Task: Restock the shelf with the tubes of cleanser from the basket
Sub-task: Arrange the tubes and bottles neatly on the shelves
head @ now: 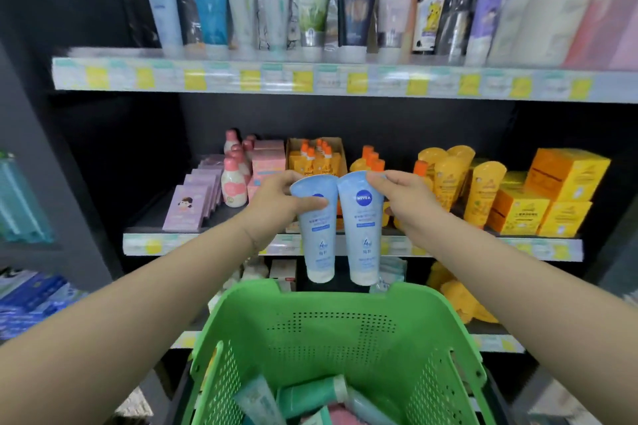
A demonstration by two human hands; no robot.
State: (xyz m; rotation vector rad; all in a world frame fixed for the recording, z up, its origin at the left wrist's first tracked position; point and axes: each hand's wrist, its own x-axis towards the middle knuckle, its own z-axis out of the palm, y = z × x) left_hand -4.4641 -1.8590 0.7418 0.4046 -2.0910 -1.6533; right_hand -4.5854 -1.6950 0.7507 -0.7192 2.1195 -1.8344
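Above the green basket point(328, 304), the left tube point(317, 238) is clasped by the left grip point(281, 198) and the right tube point(364, 238) is pinched by the right grip point(402, 198), caps down.

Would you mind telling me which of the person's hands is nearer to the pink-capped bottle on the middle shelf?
Left. The left hand, gripping one blue Nivea tube, sits beside the pink-capped bottle in view; the right hand, holding the other tube, is beyond both tubes.
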